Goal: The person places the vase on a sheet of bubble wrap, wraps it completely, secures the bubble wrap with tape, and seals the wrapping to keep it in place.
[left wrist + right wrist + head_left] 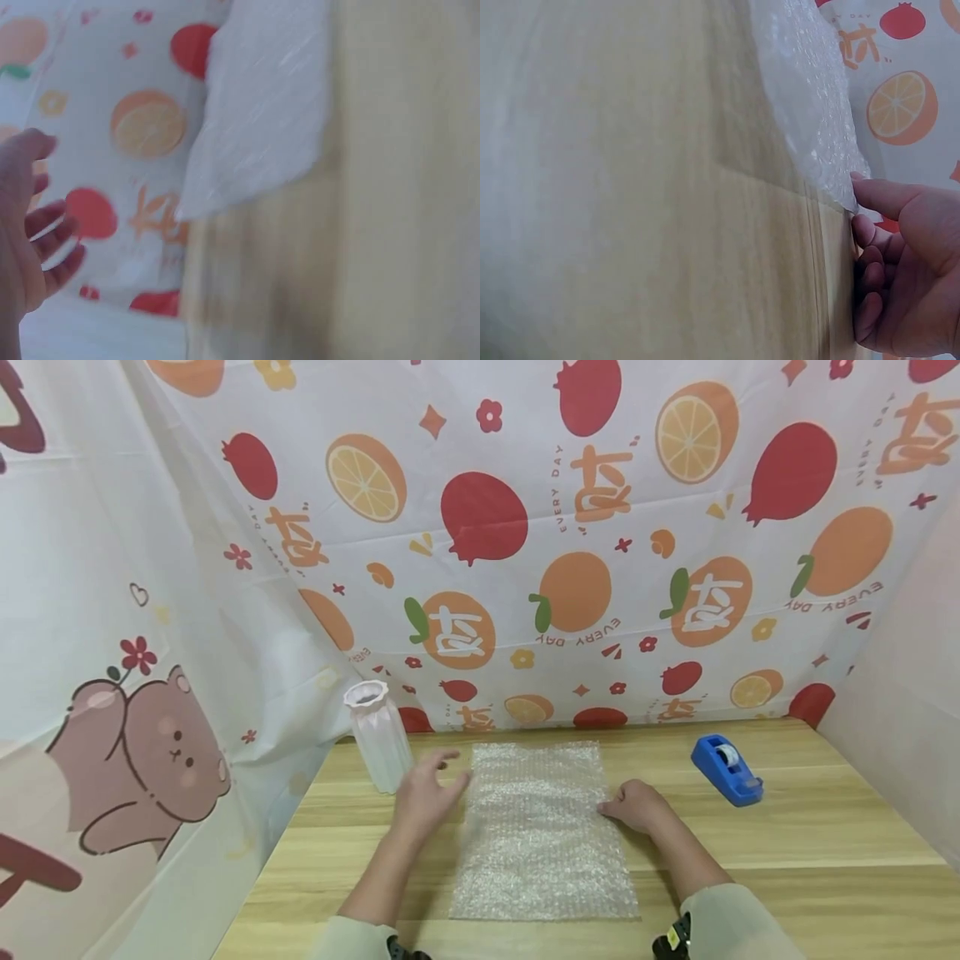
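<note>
A clear sheet of bubble wrap [543, 839] lies spread on the wooden table in front of me. At its right edge, my right hand [640, 806] pinches the sheet between thumb and forefinger. In the right wrist view, that thumb and forefinger [889, 196] meet at the edge of the bubble wrap [810, 97], the other fingers curled below. My left hand [425, 795] hovers by the upper left edge of the sheet, fingers spread and holding nothing. The left wrist view shows these fingers [56, 240] loosely bent, apart from the bubble wrap [262, 105].
A pale ribbed vase [381, 739] with a scalloped rim stands at the table's back left, just behind my left hand. A blue tape dispenser [727, 770] sits at the back right. Fruit-printed cloth [517, 685] hangs along the table's [810, 827] far edge.
</note>
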A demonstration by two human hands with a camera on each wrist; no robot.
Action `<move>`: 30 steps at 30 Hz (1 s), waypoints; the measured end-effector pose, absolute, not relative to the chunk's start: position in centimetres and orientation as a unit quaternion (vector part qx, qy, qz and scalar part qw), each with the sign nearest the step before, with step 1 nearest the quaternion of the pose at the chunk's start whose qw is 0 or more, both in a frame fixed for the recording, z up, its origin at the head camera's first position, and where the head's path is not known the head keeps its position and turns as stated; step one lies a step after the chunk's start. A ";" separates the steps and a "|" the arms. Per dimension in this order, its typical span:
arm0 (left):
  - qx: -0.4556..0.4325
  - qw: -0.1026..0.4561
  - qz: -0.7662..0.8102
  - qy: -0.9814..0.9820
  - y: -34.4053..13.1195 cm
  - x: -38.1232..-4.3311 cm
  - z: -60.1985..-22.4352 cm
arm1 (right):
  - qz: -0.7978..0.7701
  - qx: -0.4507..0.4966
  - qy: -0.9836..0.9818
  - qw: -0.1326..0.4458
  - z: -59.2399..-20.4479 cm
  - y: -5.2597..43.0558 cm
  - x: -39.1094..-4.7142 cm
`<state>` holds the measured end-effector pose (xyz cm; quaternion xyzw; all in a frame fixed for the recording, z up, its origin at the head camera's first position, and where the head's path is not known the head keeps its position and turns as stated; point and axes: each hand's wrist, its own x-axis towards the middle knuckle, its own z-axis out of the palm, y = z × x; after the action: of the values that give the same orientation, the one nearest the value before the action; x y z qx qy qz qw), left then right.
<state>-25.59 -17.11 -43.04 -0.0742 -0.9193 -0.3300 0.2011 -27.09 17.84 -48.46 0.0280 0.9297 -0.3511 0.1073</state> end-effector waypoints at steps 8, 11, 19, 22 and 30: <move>-0.014 0.415 -0.397 -0.818 -22.3 -27.2 -40.6 | -0.350 0.029 0.930 0.111 -49.0 18.1 -27.1; 0.022 0.443 -0.438 -0.782 -23.7 -28.2 -39.8 | -0.351 0.032 0.929 0.109 -49.3 18.1 -27.2; 0.096 0.374 -0.460 -0.800 -25.7 -30.7 -38.6 | -0.344 0.026 0.933 0.098 -49.0 18.1 -27.4; 0.108 0.315 -0.460 -0.823 -26.1 -31.6 -38.6 | -0.343 0.019 0.935 0.094 -48.9 18.1 -27.4; 0.147 0.253 -0.504 -0.812 -26.5 -33.9 -38.6 | -0.344 0.026 0.934 0.096 -49.3 18.0 -27.5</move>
<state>-33.85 -26.53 -38.56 0.1468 -0.8125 -0.5041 0.2533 -27.47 17.96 -49.26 0.0256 0.9337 -0.3441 0.0959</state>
